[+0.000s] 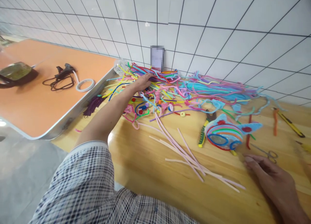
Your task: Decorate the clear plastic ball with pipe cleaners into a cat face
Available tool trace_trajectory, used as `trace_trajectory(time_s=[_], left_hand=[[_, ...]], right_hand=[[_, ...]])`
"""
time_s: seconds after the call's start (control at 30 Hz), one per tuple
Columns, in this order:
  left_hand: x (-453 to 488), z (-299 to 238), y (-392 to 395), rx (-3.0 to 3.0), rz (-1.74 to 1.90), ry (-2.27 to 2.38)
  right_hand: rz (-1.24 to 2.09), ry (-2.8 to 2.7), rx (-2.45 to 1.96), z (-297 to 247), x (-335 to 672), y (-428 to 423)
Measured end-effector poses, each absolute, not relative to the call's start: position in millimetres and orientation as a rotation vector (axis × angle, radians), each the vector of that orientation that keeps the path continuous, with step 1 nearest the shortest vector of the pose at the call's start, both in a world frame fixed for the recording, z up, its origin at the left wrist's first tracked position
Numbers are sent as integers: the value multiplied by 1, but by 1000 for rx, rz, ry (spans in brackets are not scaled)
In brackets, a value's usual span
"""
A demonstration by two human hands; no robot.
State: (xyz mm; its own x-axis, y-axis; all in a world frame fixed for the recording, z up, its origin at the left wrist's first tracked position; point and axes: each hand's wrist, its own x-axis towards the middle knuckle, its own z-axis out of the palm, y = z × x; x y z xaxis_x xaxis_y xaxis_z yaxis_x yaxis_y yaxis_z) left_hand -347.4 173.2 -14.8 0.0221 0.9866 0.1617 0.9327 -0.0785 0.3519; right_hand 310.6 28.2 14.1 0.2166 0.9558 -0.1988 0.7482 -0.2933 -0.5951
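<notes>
"White wall tiles back a wooden table. Any writing?"

"From the head camera, the upright panel is pixelated, unreadable."

"And the hands?"

"Left hand lies on mixed fuzzy stems beside the wall, running lengthwise left to right; fingertips hidden, grip unclear. Right hand, near scissors, has thumb and forefinger close together; I can't tell whether they pinch anything."

"Fish-shaped piece?"

"Tail rightward."
</notes>
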Motion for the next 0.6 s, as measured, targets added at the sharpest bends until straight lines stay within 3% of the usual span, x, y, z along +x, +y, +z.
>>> trace_trajectory(time_s=[0.27, 0.43, 0.6], left_hand=[[-326, -3, 145, 2240, 562, 2167], [-288, -8, 88, 2375, 246, 2139], [-275, -26, 69, 2316, 339, 2166]], right_hand=[[806, -1581, -2060, 11, 304, 27], [818, -1692, -2025, -5, 317, 31], [764, -1715, -1865, -8, 311, 32]])
